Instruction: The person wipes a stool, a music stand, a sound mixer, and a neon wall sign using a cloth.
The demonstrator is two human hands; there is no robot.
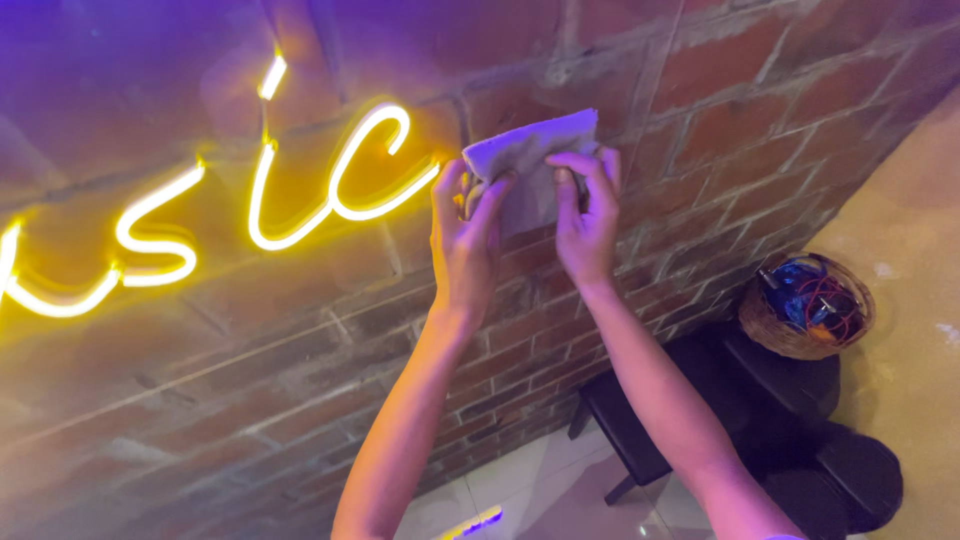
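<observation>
Both my hands are raised against a brick wall. Together they hold a grey cloth just right of a glowing yellow neon sign. My left hand pinches the cloth's left edge, close to the end of the last neon letter. My right hand grips the cloth's right side, fingers curled over its front. The cloth is partly folded and lies close to the bricks.
The neon sign runs left across the wall in cursive tubing. Low on the right, a wicker basket with cables and small items sits on a black stool. A black bench stands on the pale tiled floor below.
</observation>
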